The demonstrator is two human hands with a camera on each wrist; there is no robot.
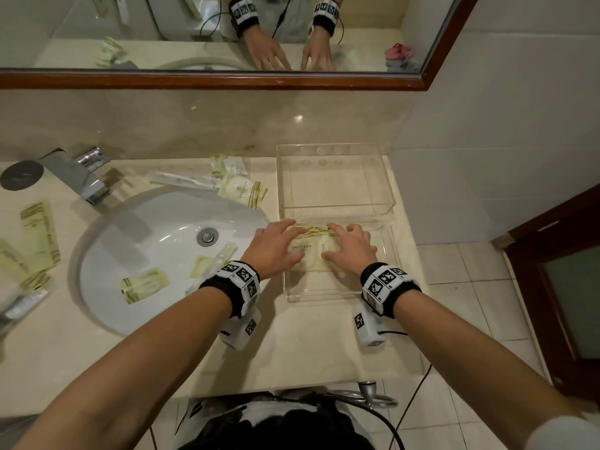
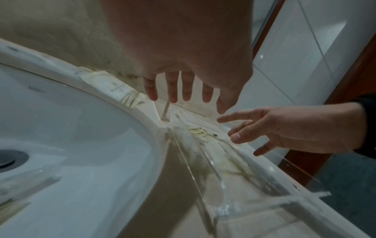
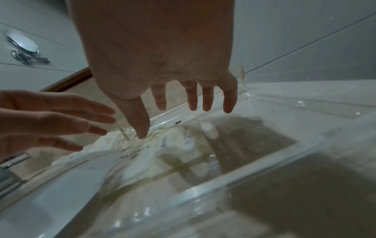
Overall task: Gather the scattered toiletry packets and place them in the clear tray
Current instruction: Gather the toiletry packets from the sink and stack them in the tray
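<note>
A clear tray [image 1: 319, 297] sits on the counter right of the sink, and a pale yellow-striped packet [image 1: 312, 252] lies flat inside it. My left hand [image 1: 291, 242] and right hand [image 1: 338, 242] are spread over that packet, fingers straight and holding nothing. In the left wrist view the left hand's fingers [image 2: 171, 90] hang just above the tray [image 2: 205, 161] and packet [image 2: 200, 131]. In the right wrist view the right thumb tip [image 3: 142, 134] comes down to the packet [image 3: 162, 149]; whether it touches is unclear. More packets lie behind the sink [image 1: 242, 189], in the basin [image 1: 145, 284] and on the left counter [image 1: 40, 228].
A second clear tray [image 1: 337, 146] stands right behind the first, against the wall. A wrapped toothbrush [image 1: 185, 180] lies by the chrome tap [image 1: 76, 177]. The white basin [image 1: 107, 241] fills the middle. The counter ends at the right, above a tiled floor [image 1: 467, 271].
</note>
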